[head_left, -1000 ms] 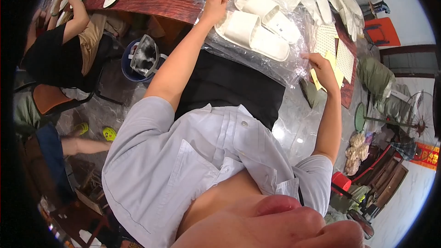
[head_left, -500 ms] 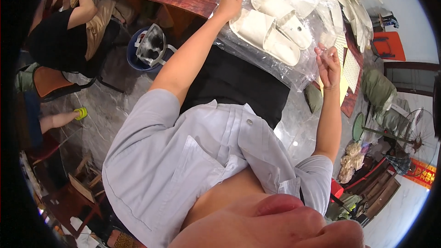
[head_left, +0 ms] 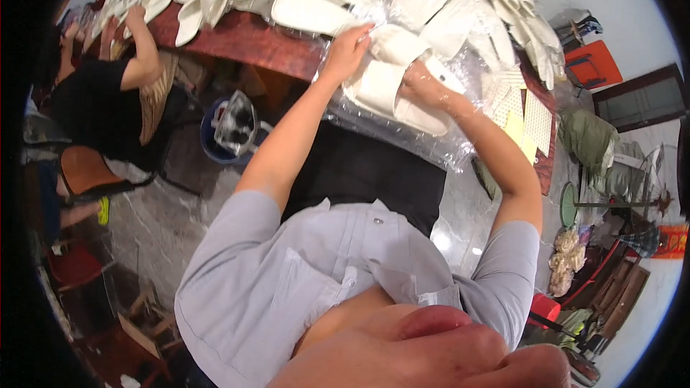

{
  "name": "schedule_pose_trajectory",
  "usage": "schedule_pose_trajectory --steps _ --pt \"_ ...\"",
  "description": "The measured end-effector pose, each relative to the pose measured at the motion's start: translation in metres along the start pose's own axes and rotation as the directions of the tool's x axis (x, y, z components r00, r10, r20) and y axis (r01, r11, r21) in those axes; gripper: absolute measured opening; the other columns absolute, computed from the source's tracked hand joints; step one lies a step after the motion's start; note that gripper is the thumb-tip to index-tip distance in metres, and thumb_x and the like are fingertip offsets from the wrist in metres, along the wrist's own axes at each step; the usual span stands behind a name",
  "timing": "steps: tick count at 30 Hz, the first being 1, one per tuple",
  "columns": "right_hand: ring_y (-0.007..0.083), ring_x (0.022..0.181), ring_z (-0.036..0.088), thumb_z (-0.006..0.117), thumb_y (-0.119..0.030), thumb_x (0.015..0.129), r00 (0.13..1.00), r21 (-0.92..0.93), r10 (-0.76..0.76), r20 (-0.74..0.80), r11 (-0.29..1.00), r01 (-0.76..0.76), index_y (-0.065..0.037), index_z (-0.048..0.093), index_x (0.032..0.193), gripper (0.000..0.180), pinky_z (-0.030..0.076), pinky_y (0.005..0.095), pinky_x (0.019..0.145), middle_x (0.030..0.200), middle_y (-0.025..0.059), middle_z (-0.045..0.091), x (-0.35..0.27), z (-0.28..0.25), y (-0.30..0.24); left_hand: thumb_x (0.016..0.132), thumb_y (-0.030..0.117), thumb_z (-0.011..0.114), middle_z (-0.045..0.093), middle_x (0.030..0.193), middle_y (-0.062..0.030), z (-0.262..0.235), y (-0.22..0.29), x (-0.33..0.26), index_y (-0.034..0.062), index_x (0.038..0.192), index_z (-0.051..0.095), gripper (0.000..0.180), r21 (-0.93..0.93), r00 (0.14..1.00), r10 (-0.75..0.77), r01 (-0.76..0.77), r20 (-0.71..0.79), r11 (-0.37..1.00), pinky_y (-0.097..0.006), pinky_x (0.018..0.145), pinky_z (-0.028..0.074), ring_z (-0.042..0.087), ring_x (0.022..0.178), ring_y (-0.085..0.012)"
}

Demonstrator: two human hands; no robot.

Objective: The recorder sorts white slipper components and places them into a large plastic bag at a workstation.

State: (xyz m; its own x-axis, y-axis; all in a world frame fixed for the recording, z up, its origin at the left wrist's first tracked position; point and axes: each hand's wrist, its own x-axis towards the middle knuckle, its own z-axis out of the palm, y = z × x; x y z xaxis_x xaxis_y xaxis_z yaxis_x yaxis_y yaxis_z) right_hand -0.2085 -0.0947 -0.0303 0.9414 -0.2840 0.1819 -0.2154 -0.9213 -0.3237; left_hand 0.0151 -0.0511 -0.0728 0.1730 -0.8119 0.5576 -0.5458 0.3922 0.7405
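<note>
A pair of cream slippers lies on clear plastic at the table edge before me. The nearer slipper (head_left: pixel 377 86) points its closed strap to the left, and the farther slipper (head_left: pixel 395 47) lies partly behind it. My left hand (head_left: pixel 345 56) is at the toe end of the pair, fingers stretched out and apart from the thumb. My right hand (head_left: pixel 425 88) reaches across the pair, its bent fingers at the strap opening of the nearer slipper; the fingertips are partly hidden there. Clear plastic wrap (head_left: pixel 438 142) spreads under and around the slippers.
More cream slippers (head_left: pixel 313 13) cover the dark red table (head_left: pixel 237 37). Textured cream sheets and a yellow sheet (head_left: pixel 514 126) lie at the right. A blue bucket (head_left: pixel 208 145) stands on the floor at left, near a seated co-worker (head_left: pixel 100 104). Green sacks (head_left: pixel 586 136) are at right.
My right hand has moved left from beside the plastic onto the nearer slipper. My left hand stays by the toe end. The view has shifted, showing more of the table.
</note>
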Motion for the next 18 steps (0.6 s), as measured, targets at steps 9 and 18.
schedule_pose_trajectory --steps 9,18 --pt "0.0395 0.106 0.058 0.064 -0.008 0.079 0.968 -0.097 0.167 -0.186 0.978 -0.187 -0.006 0.066 0.112 0.033 0.048 0.0456 0.090 0.110 0.0201 0.065 -0.049 -0.008 -0.011 0.093 0.010 0.052 0.054 0.127 -0.0135 0.015 0.017 -0.016 0.0147 0.126 0.062 0.035 0.451 0.984 0.059 -0.129 0.166 0.883 -0.041 0.101 0.043 0.048 0.122 -0.0327" --pt "0.0389 0.112 0.054 0.062 -0.001 0.077 0.846 -0.090 0.447 -0.289 0.868 -0.489 -0.005 0.069 0.109 0.033 0.044 0.0438 0.096 0.114 0.0180 0.064 -0.146 -0.022 0.011 0.090 0.007 0.050 0.049 0.136 -0.0149 0.013 0.015 -0.005 0.0143 0.123 0.063 0.036 0.567 0.961 0.092 -0.229 0.261 0.791 -0.040 0.107 0.039 0.042 0.131 -0.0320"
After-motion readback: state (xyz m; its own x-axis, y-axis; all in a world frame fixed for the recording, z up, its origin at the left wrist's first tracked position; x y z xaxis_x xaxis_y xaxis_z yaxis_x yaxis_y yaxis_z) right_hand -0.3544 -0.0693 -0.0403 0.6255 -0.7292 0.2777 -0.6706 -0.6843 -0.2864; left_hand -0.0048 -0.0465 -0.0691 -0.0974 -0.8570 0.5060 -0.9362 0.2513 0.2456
